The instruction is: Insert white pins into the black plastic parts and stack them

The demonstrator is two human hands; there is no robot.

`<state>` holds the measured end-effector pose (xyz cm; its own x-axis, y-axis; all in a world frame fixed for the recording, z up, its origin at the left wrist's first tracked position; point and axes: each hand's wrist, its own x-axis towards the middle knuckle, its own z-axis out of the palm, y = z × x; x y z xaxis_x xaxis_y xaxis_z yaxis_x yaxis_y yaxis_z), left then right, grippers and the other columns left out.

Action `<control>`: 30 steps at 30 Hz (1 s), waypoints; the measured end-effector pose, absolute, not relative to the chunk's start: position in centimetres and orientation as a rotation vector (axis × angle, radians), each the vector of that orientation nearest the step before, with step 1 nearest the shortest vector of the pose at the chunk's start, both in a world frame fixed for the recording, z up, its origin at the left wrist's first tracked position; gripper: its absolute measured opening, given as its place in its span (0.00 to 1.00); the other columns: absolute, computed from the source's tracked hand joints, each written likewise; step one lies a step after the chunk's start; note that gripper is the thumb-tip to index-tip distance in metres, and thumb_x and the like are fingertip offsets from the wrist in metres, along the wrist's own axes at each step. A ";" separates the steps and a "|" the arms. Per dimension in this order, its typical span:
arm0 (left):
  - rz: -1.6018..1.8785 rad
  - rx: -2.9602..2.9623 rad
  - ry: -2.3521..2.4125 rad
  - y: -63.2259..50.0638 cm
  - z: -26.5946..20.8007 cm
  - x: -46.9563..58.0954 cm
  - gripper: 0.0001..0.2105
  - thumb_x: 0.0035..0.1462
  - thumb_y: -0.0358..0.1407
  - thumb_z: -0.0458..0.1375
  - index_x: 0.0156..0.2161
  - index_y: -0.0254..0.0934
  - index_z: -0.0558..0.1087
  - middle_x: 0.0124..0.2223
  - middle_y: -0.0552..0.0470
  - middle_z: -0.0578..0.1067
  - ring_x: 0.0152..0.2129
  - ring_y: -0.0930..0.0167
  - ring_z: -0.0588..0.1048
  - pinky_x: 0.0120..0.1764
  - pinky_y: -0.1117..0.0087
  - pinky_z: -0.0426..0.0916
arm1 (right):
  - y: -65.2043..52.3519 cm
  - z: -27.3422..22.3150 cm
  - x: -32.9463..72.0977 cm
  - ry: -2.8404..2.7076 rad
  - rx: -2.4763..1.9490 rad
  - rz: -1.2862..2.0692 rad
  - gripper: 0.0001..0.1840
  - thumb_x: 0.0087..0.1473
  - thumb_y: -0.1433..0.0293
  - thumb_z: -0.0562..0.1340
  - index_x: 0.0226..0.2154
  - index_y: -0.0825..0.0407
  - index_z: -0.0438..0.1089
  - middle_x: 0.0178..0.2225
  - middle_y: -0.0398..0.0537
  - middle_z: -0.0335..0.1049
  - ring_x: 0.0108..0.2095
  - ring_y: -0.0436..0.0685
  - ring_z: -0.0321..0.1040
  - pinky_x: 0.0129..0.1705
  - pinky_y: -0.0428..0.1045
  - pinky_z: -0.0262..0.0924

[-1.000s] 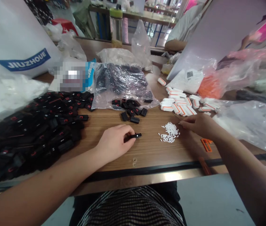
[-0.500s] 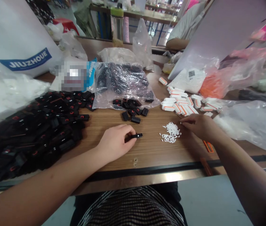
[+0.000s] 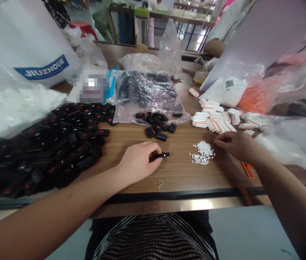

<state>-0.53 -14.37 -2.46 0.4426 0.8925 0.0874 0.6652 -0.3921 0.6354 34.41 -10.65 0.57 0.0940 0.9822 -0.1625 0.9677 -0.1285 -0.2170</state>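
Note:
My left hand is closed around a black connector housing, its end with rows of small holes sticking out past the thumb and forefinger. One hole of that end shows a white dot. Just right of a pile of tiny white pegs, my right hand is closed in a pinch, low over the table. A tiny pale speck shows at its fingertips and looks like one of these pegs. Several loose black housings lie beyond my left hand, in front of an open clear bag filled with more of them.
A large heap of black housings covers the table's left side. White pieces with orange edging are piled at the right, by plastic bags. Orange clips lie under my right forearm. A lidded bottle stands at the back.
The whole view has shifted a little, so everything appears further right. Both hands keep nearly the same places beside the housing and the white pegs.

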 end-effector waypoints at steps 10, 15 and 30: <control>0.584 2.127 1.304 -14.5 -2.4 -0.5 0.02 0.55 0.33 0.61 0.36 0.39 0.75 0.29 0.56 0.72 0.23 0.73 0.68 0.29 0.70 0.60 | -14.2 1.5 23.5 -2.287 -1.343 0.688 0.06 0.59 0.65 0.61 0.33 0.48 0.72 0.34 0.46 0.74 0.33 0.53 0.69 0.37 0.50 0.63; 0.589 2.150 1.282 -14.5 -2.4 -0.6 0.03 0.55 0.33 0.61 0.37 0.39 0.75 0.30 0.56 0.72 0.24 0.73 0.68 0.28 0.71 0.59 | -14.6 0.8 19.7 -2.417 -1.083 0.611 0.04 0.59 0.73 0.60 0.34 0.49 0.70 0.38 0.49 0.72 0.42 0.57 0.67 0.47 0.55 0.64; 0.584 2.144 1.275 -14.4 -2.3 -0.6 0.03 0.55 0.33 0.61 0.36 0.39 0.74 0.29 0.56 0.70 0.24 0.73 0.67 0.28 0.70 0.58 | -14.3 0.2 19.3 -2.527 -1.088 0.453 0.06 0.61 0.73 0.58 0.34 0.54 0.71 0.37 0.52 0.71 0.40 0.58 0.63 0.45 0.55 0.60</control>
<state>-0.61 -14.41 -2.35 0.4495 0.8899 0.0774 0.6403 -0.3813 0.6668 19.30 -14.29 0.16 -0.6428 0.7419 0.1908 0.6294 0.6535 -0.4205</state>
